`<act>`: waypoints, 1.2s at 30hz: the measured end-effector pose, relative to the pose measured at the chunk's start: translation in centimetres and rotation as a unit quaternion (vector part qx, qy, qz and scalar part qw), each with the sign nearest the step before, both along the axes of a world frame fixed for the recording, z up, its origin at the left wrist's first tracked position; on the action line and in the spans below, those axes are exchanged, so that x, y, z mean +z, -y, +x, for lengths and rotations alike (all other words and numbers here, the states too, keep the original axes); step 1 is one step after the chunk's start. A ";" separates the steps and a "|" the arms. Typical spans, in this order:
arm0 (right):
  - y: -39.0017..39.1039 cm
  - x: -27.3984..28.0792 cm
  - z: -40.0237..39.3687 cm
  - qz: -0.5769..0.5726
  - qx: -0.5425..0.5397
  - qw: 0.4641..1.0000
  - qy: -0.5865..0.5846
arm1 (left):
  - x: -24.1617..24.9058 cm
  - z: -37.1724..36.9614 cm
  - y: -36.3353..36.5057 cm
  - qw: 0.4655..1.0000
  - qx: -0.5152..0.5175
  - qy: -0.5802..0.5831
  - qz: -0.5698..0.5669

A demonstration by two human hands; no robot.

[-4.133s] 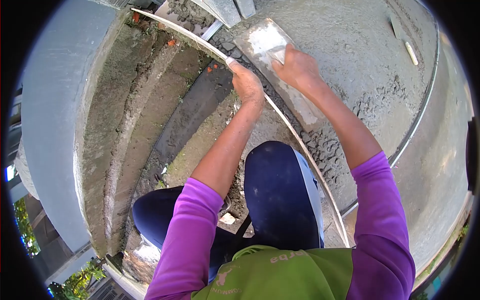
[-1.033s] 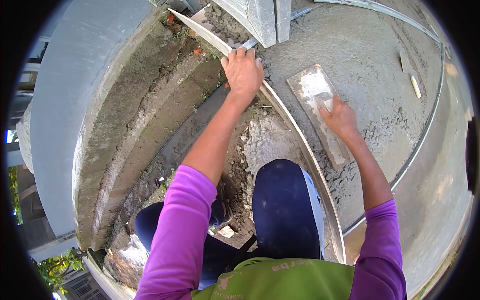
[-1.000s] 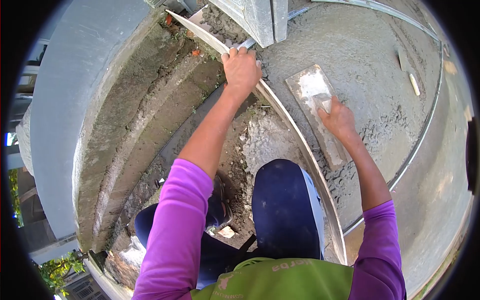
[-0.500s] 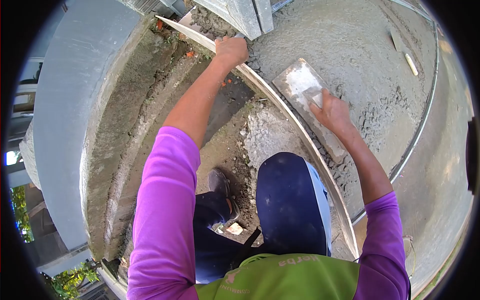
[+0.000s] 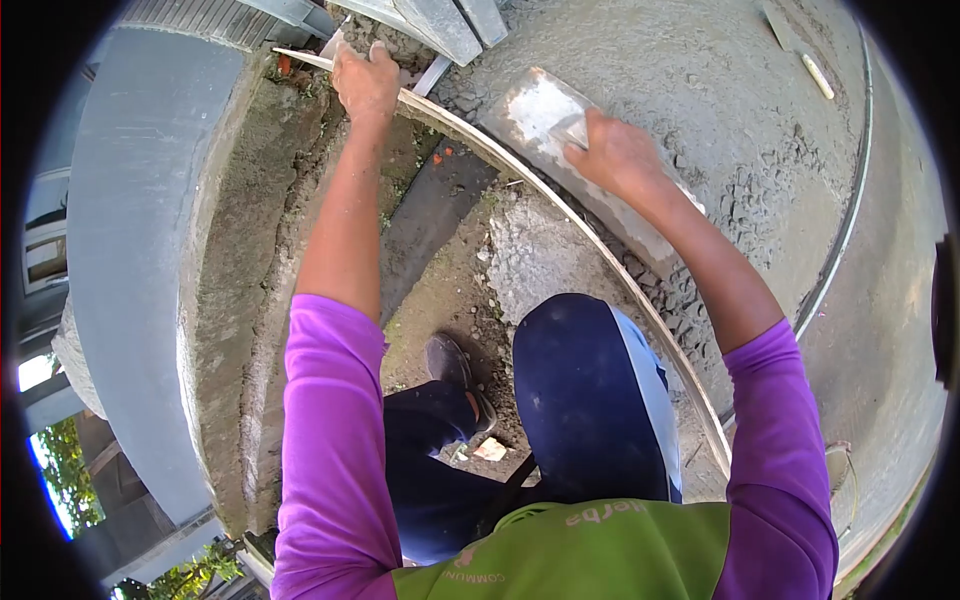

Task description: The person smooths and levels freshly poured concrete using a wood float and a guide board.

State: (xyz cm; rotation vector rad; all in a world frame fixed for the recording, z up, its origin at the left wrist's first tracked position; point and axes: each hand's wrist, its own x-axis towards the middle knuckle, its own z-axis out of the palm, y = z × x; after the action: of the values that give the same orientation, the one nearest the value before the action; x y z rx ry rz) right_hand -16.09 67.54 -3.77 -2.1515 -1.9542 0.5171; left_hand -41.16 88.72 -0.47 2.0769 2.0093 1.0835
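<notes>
My left hand [image 5: 366,82] is at the far end of a thin board edge [image 5: 560,200], fingers bent around or over something pale that is mostly hidden. My right hand [image 5: 618,152] grips the handle of a flat, mortar-smeared float [image 5: 545,110], which lies on wet grey concrete [image 5: 700,90] just right of the board. The concrete is rough and lumpy near the float and smoother farther off. A trowel with a pale handle [image 5: 818,76] rests on the concrete at the upper right.
A grey metal post [image 5: 440,28] stands at the top. On the left runs a rough low ledge [image 5: 235,230] beside a grey wall [image 5: 135,250]. A thin curved strip [image 5: 850,220] borders the concrete on the right. Below are my knees and a shoe [image 5: 447,360].
My left hand has moved left and up along the board, and its fingers look less tightly closed. My right hand and the float have shifted left and slightly up. The view has shifted slightly.
</notes>
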 end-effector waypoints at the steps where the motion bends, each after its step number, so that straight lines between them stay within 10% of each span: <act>1: -2.2 -0.4 -0.2 0.019 0.002 1.000 0.006 | -0.1 0.2 1.0 0.998 -0.002 0.058 0.006; 8: 0.1 2.1 1.1 -0.058 -0.054 0.997 -0.011 | -6.2 8.0 17.0 0.822 -0.003 0.499 -0.275; 13: -2.3 1.0 -0.3 -0.026 -0.017 1.000 0.000 | -9.4 11.3 17.5 0.891 0.033 0.422 -0.163; 20: -1.6 3.2 3.5 -0.119 -0.094 0.988 -0.012 | -8.8 11.5 17.9 0.888 0.030 0.431 -0.157; 30: -5.7 0.6 6.2 0.042 -0.111 0.991 0.061 | -10.1 11.3 17.5 0.878 0.019 0.458 -0.140; 33: -1.3 4.9 3.3 -0.110 -0.065 0.992 0.019 | -9.3 11.8 17.8 0.883 0.042 0.449 -0.132; 36: -1.0 -0.1 -1.1 0.045 0.035 0.997 0.047 | -10.1 11.2 17.4 0.869 0.000 0.475 -0.136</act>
State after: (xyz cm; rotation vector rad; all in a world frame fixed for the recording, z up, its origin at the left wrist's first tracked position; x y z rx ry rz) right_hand -17.16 68.55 -3.91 -2.0950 -2.0664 0.3380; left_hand -29.92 71.29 -10.52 1.0371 1.5009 1.3404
